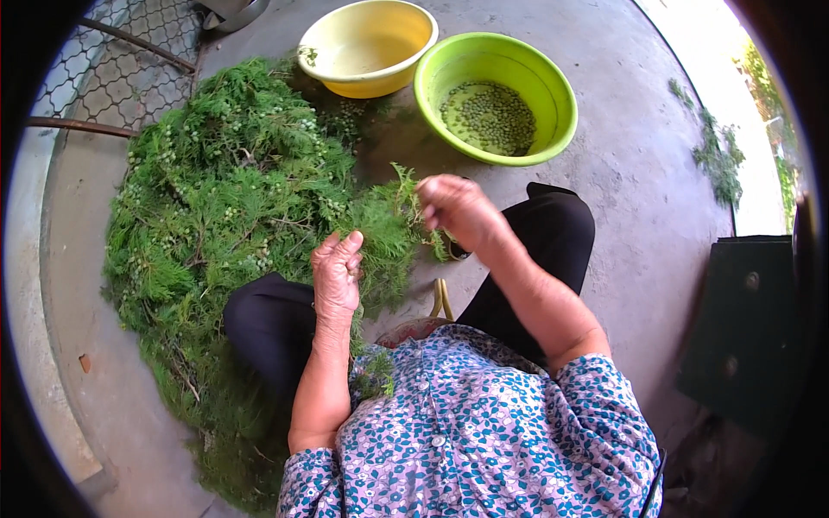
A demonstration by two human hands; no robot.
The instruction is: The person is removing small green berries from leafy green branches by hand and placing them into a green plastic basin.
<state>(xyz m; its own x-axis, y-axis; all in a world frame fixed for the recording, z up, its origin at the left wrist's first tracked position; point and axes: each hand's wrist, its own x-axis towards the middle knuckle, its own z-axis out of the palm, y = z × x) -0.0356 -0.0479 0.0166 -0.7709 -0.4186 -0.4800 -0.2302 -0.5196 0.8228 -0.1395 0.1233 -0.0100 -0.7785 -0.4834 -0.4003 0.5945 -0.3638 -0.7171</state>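
Beside heap of green branches point(224, 198) on concrete floor point(639, 173), I see left hand point(337, 272) closed around sprig point(384, 233), holding it upright just right of heap. Right hand point(456, 207) pinches sprig's tip, fingers together. Beyond heap, green basin point(553, 91) holds small green seeds point(489, 116) in water; yellow basin point(414, 26) touches it on left. Wire fence point(121, 60) stands behind heap.
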